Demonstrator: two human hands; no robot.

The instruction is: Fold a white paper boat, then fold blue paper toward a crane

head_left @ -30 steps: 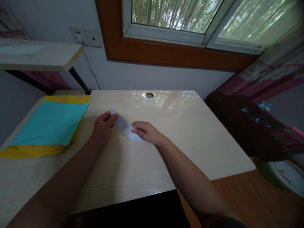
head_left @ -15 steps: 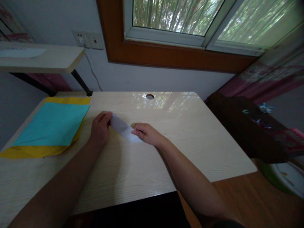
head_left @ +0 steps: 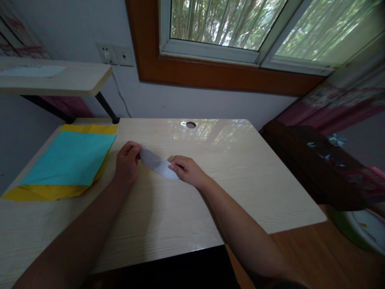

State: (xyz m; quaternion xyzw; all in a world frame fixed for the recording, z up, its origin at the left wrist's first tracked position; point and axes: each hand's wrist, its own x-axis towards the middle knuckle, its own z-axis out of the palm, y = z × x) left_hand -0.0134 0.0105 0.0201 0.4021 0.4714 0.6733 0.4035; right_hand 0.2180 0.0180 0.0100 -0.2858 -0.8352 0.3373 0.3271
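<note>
White paper strip (head_left: 156, 164), folded and narrow, lay mid-surface (head_left: 228, 176), right of the cyan sheet (head_left: 69, 158). Its far-left end was pinched by the left hand (head_left: 128, 162); its near-right end was pressed flat by the right hand (head_left: 188, 170). It was judged light, limp and easily creased, best held at its ends.

A single head-worn camera looks forward and down from above the near edge of the tabletop (head_left: 228, 188), close enough that both forearms run in from the bottom of the frame. It faces the far wall, taking in the window (head_left: 240, 24) at the top and a shelf (head_left: 69, 78) at upper left.
</note>
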